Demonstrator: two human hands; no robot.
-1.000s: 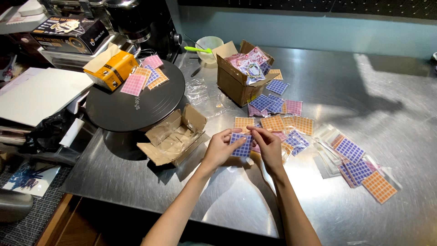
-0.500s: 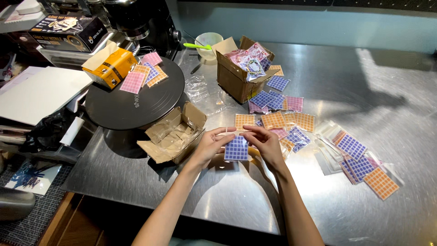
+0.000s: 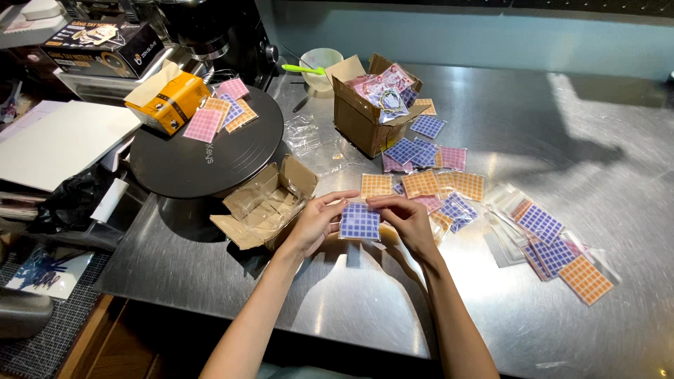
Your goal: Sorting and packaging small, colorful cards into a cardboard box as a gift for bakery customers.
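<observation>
Steel counter [image 3: 562,140], hands (both pinching) purple sheet [image 3: 359,221]

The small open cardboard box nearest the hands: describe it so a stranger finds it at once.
On the steel table, look beside the round black turntable. The small cardboard box lies at its lower right edge, just left of the left hand. Unlike the taller box packed with sheets, its flaps are splayed and it holds only brownish packets.

A purple grid-patterned sheet [image 3: 360,222] is showing near centre; orange checked sheets [image 3: 421,184] are lying right, a yellow box [image 3: 168,102] far left.
</observation>
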